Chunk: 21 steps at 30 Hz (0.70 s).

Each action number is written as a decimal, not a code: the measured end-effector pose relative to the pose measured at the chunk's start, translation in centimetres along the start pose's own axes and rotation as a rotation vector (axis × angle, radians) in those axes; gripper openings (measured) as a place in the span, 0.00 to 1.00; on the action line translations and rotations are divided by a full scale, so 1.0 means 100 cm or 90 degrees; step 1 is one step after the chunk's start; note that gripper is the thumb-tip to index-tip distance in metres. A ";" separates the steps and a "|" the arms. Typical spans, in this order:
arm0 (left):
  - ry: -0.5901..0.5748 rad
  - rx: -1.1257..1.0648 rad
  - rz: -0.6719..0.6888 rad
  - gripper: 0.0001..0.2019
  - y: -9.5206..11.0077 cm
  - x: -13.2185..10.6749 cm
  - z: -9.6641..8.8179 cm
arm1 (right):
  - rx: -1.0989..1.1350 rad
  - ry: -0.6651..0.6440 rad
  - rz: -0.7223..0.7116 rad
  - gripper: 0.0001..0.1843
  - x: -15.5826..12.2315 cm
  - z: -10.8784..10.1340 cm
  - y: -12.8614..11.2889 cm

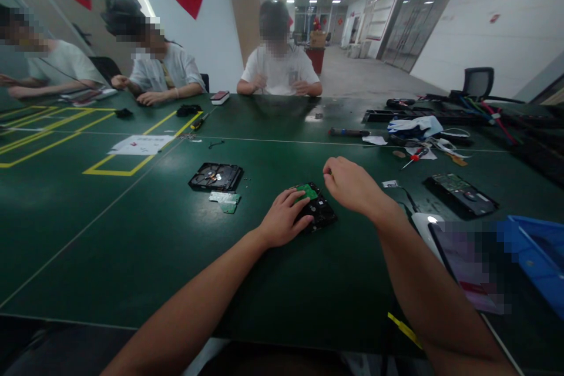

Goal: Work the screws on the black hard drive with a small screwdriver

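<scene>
A black hard drive with a green circuit board on its upper face lies on the table in front of me. My left hand is laid over its left side, fingers across the top and thumb toward the near edge, holding it down. Just right of the drive and above it, my right hand is closed, thumb and fingers pinched together. Whatever is in that pinch, if anything, is too small to make out. To the left lies another hard drive, with a loose circuit board near it.
On the right are a third drive, a phone-like device and a blue tray. Farther back lie a red-handled screwdriver, gloves and a dark tool. Several people sit across the green table.
</scene>
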<state>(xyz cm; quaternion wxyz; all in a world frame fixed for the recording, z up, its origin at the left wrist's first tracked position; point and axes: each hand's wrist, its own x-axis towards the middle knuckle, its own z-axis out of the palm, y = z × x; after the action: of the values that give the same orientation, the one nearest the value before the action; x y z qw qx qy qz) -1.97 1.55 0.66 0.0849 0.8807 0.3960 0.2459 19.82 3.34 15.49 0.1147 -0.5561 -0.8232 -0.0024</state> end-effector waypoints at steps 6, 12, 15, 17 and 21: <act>-0.007 0.003 -0.007 0.27 0.001 0.000 -0.002 | 0.017 0.004 -0.012 0.10 0.002 0.003 0.003; -0.007 0.005 -0.004 0.27 0.001 0.000 -0.002 | -0.040 0.006 0.048 0.11 0.003 0.003 -0.003; 0.002 0.000 -0.002 0.27 0.000 0.000 -0.001 | -0.040 -0.001 0.056 0.12 0.003 0.004 -0.004; 0.006 -0.002 0.001 0.28 0.000 0.000 -0.001 | -0.027 -0.008 0.043 0.10 0.002 0.003 -0.003; 0.005 0.000 0.004 0.27 0.000 -0.001 -0.001 | 0.027 -0.027 -0.030 0.07 0.000 0.000 0.001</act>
<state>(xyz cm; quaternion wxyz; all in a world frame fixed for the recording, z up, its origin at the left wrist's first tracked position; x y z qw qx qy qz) -2.03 1.49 0.69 0.0830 0.8810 0.3935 0.2494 19.90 3.42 15.49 0.1088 -0.5337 -0.8383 0.0241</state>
